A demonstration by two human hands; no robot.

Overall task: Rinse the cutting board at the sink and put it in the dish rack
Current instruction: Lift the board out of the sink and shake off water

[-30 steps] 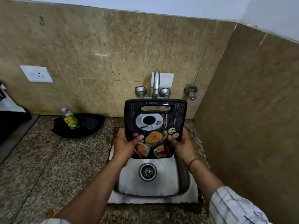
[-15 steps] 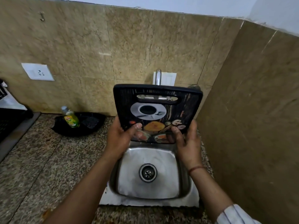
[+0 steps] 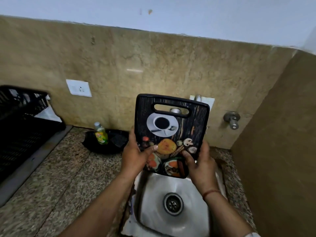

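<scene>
Holding cutting board point(image 3: 171, 132) upright above sink point(image 3: 172, 189); left hand point(image 3: 135, 155) and right hand point(image 3: 199, 162) grip clamped on lower edges.

We are in a home kitchen: a steel sink point(image 3: 172, 199) set into a speckled granite surface point(image 3: 56, 182), tiled walls, a wall tap point(image 3: 231, 119), a black dish rack point(image 3: 22, 120).
</scene>
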